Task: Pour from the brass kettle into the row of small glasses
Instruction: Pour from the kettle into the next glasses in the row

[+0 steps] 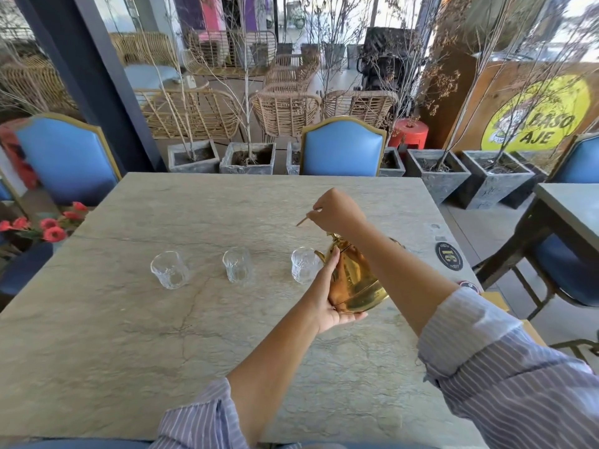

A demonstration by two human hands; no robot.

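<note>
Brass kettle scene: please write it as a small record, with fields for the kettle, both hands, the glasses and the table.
kettle: brass kettle, lifted off the table, tilted, spout toward the right glass
left hand: left hand supports the kettle body from below and from the side
right hand: right hand above the kettle, holds its thin handle
glasses: three in a row; left glass, middle glass, right glass; all look empty
table: stone table
</note>
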